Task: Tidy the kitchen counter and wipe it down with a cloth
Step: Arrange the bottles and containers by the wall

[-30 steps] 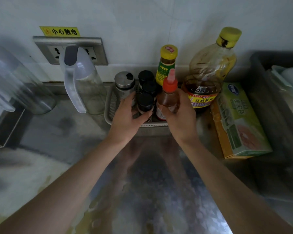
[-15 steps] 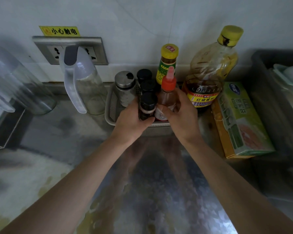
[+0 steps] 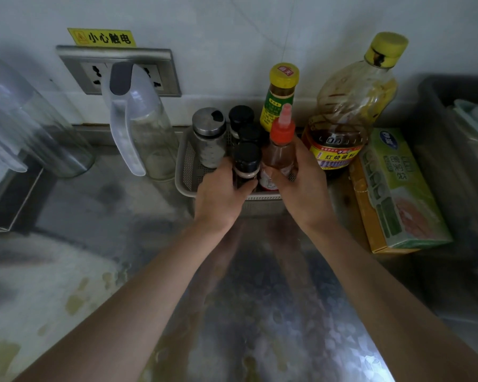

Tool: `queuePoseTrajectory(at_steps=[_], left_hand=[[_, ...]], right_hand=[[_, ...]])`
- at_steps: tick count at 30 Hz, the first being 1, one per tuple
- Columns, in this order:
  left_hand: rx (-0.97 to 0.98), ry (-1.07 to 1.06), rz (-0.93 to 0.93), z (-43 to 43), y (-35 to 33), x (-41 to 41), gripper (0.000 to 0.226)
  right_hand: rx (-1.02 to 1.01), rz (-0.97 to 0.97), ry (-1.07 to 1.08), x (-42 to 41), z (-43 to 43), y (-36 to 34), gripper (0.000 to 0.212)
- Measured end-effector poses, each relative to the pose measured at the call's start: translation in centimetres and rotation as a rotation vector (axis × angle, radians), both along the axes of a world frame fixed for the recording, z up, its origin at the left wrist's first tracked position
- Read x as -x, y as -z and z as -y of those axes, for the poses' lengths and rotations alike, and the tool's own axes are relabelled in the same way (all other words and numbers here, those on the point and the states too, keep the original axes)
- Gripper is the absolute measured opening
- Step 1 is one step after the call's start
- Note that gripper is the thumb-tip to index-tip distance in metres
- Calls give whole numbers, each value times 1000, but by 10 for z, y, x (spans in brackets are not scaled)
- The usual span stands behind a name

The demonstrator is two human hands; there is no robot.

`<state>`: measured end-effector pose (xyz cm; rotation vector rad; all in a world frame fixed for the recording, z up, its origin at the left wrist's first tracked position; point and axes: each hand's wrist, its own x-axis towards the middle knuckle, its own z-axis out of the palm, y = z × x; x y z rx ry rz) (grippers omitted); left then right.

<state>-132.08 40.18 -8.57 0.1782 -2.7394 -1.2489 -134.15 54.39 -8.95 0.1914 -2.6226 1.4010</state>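
Note:
A grey perforated tray (image 3: 186, 166) stands on the steel counter (image 3: 260, 312) against the wall. In it are a steel-capped shaker (image 3: 209, 133), two black-capped jars (image 3: 244, 122) at the back and a yellow-capped sauce bottle (image 3: 280, 92). My left hand (image 3: 221, 197) is shut on a black-capped spice jar (image 3: 246, 161) at the tray's front. My right hand (image 3: 304, 186) grips a red-capped sauce bottle (image 3: 280, 144) right beside that jar. No cloth is in view.
A large oil bottle (image 3: 351, 106) and a green box (image 3: 398, 194) on a yellow box stand right of the tray. A dark bin (image 3: 458, 150) is at far right. Two clear jugs (image 3: 138, 128) (image 3: 25, 119) stand left, under a wall socket (image 3: 116, 70).
My left hand closed around the front black-capped jar and drew it beside the red-capped bottle. My right hand kept its hold on the bottle and barely moved.

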Motion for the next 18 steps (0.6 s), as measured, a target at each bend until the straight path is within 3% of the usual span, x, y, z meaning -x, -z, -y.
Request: queuePoseTrajectory(at_steps=[7, 11, 15, 18], left_hand=[[71, 109, 36, -2, -10, -6, 43], [0, 123, 93, -2, -21, -11, 31], [-86, -36, -27, 10, -27, 8, 31], [-66, -1, -118, 12, -27, 26, 27]], right_hand=[[56, -11, -65, -2, -8, -11, 51], [112, 21, -93, -2, -10, -9, 55], [160, 38, -95, -3, -7, -4, 62], [174, 33, -78, -2, -5, -3, 65]])
